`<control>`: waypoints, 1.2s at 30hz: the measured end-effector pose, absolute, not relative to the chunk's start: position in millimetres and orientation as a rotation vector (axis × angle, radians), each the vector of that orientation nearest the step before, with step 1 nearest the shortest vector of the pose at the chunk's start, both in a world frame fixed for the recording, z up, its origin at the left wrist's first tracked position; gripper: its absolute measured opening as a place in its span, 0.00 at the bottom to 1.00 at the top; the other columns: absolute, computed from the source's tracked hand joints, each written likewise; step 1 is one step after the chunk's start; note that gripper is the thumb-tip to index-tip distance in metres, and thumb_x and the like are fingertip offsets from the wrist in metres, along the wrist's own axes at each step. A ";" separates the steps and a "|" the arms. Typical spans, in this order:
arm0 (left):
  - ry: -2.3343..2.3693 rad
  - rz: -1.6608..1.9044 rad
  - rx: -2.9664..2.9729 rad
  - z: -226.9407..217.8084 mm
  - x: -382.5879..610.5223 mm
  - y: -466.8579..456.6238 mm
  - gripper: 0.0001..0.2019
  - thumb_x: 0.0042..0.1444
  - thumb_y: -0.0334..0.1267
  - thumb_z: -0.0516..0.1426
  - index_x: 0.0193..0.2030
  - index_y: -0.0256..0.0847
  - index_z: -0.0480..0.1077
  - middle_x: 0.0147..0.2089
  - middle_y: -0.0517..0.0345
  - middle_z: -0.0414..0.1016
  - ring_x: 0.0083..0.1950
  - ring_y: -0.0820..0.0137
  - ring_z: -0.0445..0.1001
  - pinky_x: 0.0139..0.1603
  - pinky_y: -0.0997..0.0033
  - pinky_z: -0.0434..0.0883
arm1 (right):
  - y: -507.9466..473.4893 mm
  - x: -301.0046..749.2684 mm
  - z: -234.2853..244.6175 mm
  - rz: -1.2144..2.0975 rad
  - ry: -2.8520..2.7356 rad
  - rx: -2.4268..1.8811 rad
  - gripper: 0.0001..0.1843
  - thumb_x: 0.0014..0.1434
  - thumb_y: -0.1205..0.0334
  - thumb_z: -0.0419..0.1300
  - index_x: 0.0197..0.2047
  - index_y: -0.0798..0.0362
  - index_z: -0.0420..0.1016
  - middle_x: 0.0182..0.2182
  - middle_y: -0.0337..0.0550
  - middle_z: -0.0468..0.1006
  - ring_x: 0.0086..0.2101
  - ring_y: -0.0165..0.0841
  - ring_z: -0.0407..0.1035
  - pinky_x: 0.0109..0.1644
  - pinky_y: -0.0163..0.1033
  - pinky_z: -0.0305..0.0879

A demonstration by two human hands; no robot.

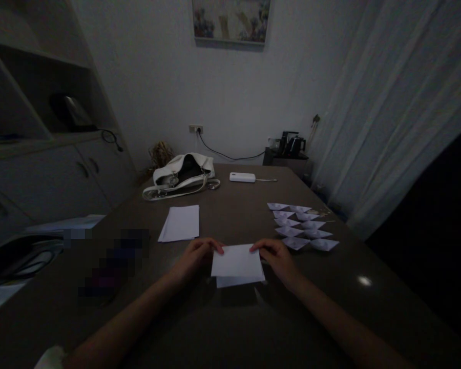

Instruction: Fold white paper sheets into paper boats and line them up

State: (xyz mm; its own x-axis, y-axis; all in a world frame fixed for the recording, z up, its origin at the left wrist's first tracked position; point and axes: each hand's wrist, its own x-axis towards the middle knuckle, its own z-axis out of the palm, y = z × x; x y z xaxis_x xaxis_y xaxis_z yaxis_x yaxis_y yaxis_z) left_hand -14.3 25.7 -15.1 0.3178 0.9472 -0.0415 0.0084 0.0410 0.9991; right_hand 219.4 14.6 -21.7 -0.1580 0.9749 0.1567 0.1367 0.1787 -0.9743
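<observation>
On the left of the smooth, dark, faintly glossy table [230, 328], a loose stack of flat white paper [180, 223] lies with its edges slightly fanned. Next, the left hand [200, 249] has its grip closed in a thumb-and-finger pinch on the upper left corner of a folded sheet [236, 260], which is at the near middle, between the hands. This is plain white paper doubled into a rectangle, the under layer showing below the upper one; whether its lower edge touches the table I cannot tell. The right hand [278, 256] pinches the upper right corner just as tightly. Beyond it, pointed paper boats [294, 243], crisply creased, sit close together in two files. Around these, left to right: a pixelated patch hides part of the table's left side; a soft white handbag [165, 175] gapes behind the stack, its strap trailing forward; a rounded white plastic block [242, 177] with a short cord lies farther back; sheer, pleated curtains [349, 102] hang at right.
</observation>
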 end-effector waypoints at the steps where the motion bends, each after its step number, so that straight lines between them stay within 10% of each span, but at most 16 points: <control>1: 0.939 0.921 1.311 -12.8 -13.6 25.3 0.13 0.54 0.43 0.51 0.25 0.38 0.69 0.42 0.49 0.78 0.41 0.61 0.75 0.40 0.63 0.70 | 13.4 218.3 -20.5 1.097 -1.533 -1.108 0.08 0.51 0.66 0.55 0.27 0.52 0.76 0.25 0.39 0.76 0.29 0.32 0.69 0.33 0.35 0.63; 8: 0.959 0.544 1.339 -3.2 -14.7 16.6 0.19 0.54 0.52 0.57 0.43 0.38 0.72 0.37 0.54 0.78 0.36 0.66 0.74 0.34 0.72 0.67 | 1.5 210.8 -12.2 0.981 -1.842 -0.970 0.13 0.48 0.75 0.52 0.25 0.52 0.76 0.24 0.38 0.75 0.28 0.30 0.67 0.33 0.33 0.60; 13: 0.951 0.425 1.520 -8.7 -17.7 20.1 0.17 0.54 0.51 0.58 0.36 0.36 0.75 0.33 0.56 0.77 0.32 0.69 0.72 0.29 0.75 0.64 | -2.6 210.3 -9.6 0.942 -1.902 -0.985 0.12 0.52 0.72 0.52 0.28 0.52 0.76 0.27 0.40 0.75 0.30 0.31 0.69 0.34 0.34 0.61; 20: 1.000 0.495 1.629 -6.0 -16.3 22.3 0.19 0.55 0.52 0.56 0.38 0.36 0.75 0.33 0.54 0.77 0.32 0.68 0.72 0.29 0.74 0.65 | -0.8 208.2 -17.9 1.313 -1.647 -1.042 0.22 0.54 0.61 0.61 0.52 0.49 0.65 0.29 0.38 0.75 0.30 0.32 0.71 0.31 0.34 0.65; 36: 1.161 0.642 2.266 -19.2 -13.7 28.3 0.11 0.59 0.43 0.54 0.38 0.40 0.75 0.36 0.53 0.75 0.37 0.65 0.72 0.36 0.72 0.65 | 8.7 210.9 -31.2 0.787 -1.914 -1.324 0.11 0.51 0.70 0.61 0.39 0.53 0.74 0.25 0.38 0.76 0.25 0.30 0.70 0.29 0.33 0.64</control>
State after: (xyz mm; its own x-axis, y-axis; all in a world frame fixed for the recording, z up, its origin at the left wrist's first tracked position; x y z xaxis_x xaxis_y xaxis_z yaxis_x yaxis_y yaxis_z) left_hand -13.7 28.3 -19.2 0.5228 0.8340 0.1765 0.5930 -0.5046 0.6275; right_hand 210.9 8.7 -31.2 -0.2592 0.9477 0.1864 0.5420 0.3025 -0.7840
